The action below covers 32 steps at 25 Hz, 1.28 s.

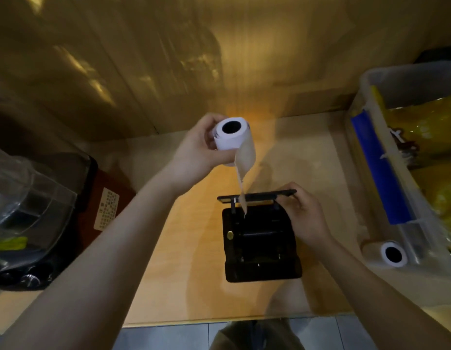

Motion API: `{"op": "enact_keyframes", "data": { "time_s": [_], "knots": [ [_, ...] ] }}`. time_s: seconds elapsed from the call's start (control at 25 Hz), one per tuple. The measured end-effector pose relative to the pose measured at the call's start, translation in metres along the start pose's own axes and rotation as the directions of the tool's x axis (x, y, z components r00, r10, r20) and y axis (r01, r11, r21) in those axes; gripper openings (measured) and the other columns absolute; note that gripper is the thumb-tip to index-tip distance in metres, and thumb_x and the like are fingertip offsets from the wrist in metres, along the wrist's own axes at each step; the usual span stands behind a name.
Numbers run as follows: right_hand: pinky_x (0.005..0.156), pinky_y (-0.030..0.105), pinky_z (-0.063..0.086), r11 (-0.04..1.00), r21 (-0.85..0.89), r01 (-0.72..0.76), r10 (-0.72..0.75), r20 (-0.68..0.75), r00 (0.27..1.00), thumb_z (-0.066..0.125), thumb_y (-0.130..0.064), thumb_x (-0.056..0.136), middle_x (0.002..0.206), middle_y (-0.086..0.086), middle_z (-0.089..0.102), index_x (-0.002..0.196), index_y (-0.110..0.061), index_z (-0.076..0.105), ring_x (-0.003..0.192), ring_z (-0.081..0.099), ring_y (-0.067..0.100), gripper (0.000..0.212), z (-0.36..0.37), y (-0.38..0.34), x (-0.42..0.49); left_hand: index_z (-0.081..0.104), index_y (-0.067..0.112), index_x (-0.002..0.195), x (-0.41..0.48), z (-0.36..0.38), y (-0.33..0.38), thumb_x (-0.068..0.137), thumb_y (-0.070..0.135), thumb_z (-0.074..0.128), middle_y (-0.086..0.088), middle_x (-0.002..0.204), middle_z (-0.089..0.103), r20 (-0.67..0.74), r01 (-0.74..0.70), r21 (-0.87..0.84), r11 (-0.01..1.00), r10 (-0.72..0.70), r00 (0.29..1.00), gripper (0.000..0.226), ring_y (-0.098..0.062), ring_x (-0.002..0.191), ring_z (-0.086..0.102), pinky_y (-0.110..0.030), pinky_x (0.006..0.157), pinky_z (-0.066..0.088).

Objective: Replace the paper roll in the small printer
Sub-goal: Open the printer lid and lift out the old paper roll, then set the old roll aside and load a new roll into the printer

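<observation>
A small black printer [261, 251] sits on the wooden table [189, 248] with its lid [257, 195] flipped up at the far side and its paper bay showing dark. My left hand [194, 152] holds a white paper roll [233, 136] up above the printer; a loose tail of paper [242, 183] hangs from it down to the lid. My right hand [302, 215] grips the printer's right side near the lid hinge. A second white paper roll [388, 252] lies on its side at the right, beside the bin.
A clear plastic bin [401, 137] with yellow bags and a blue strip fills the right side. At the left stand a clear plastic container [24, 198] and a dark red box with a label [105, 210]. A wall rises behind the table; its near edge is at the bottom.
</observation>
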State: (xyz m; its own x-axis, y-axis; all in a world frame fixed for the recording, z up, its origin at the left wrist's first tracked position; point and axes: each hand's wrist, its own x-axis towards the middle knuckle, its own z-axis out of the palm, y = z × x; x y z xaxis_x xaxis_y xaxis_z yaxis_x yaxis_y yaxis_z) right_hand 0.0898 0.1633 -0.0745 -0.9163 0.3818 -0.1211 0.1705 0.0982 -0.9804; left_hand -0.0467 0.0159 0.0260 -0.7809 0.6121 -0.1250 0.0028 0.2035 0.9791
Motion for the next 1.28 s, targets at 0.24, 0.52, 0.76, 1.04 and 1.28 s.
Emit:
{"op": "enact_keyframes", "data": {
  "time_s": [0.24,0.52,0.76,1.04,1.28],
  "knots": [
    [0.054,0.004,0.041,0.999,-0.019,0.042,-0.043,-0.043,0.998,0.053,-0.014,0.082,0.063,-0.023,0.066,0.070,-0.035,0.058,0.059,0.059,-0.004,0.025,0.004,0.004,-0.001,0.043,0.017,0.091,0.061,0.017,-0.065,0.069,-0.006,0.071,0.003,0.084,0.055,0.098,0.115,0.131,0.985,-0.128,0.987,0.042,-0.011,0.074,0.052,-0.023,0.064,0.046],
    [0.053,0.007,0.044,0.998,0.048,-0.027,0.032,-0.102,0.994,0.058,-0.015,0.081,0.066,-0.010,0.066,0.070,-0.033,0.061,0.061,0.060,-0.003,0.022,0.007,0.011,-0.001,0.038,0.020,0.085,0.079,0.029,-0.124,0.070,-0.014,0.068,-0.015,0.100,0.055,0.147,0.190,0.065,0.980,-0.197,0.969,0.047,-0.020,0.083,0.055,-0.020,0.058,0.052],
    [0.054,0.006,0.043,0.999,0.038,-0.009,0.013,-0.094,0.995,0.055,-0.014,0.082,0.068,-0.022,0.067,0.070,-0.034,0.058,0.064,0.061,-0.003,0.024,0.007,0.009,-0.002,0.037,0.016,0.094,0.071,0.041,-0.151,0.067,-0.005,0.074,-0.013,0.101,0.057,0.093,0.162,0.136,0.977,-0.176,0.980,0.051,-0.027,0.092,0.057,-0.035,0.074,0.050],
    [0.054,0.009,0.045,1.000,0.024,0.005,-0.003,-0.098,0.995,0.054,-0.020,0.082,0.064,-0.020,0.065,0.069,-0.038,0.057,0.063,0.060,-0.002,0.023,0.008,0.006,-0.001,0.041,0.005,0.113,0.059,0.037,-0.144,0.073,-0.014,0.064,-0.016,0.119,0.053,0.029,0.259,0.078,0.963,-0.262,0.965,0.051,-0.027,0.115,0.050,-0.040,0.099,0.040],
    [0.059,0.011,0.044,0.999,-0.009,0.036,-0.036,-0.081,0.996,0.054,-0.011,0.086,0.067,-0.008,0.060,0.069,-0.035,0.056,0.063,0.055,0.002,0.029,0.008,0.004,0.000,0.059,0.015,0.105,-0.003,0.007,-0.108,0.083,-0.020,0.037,-0.004,0.117,0.062,-0.054,0.292,-0.250,0.923,-0.314,0.948,0.047,-0.019,0.118,0.053,-0.035,0.095,0.041]
  ]
}}
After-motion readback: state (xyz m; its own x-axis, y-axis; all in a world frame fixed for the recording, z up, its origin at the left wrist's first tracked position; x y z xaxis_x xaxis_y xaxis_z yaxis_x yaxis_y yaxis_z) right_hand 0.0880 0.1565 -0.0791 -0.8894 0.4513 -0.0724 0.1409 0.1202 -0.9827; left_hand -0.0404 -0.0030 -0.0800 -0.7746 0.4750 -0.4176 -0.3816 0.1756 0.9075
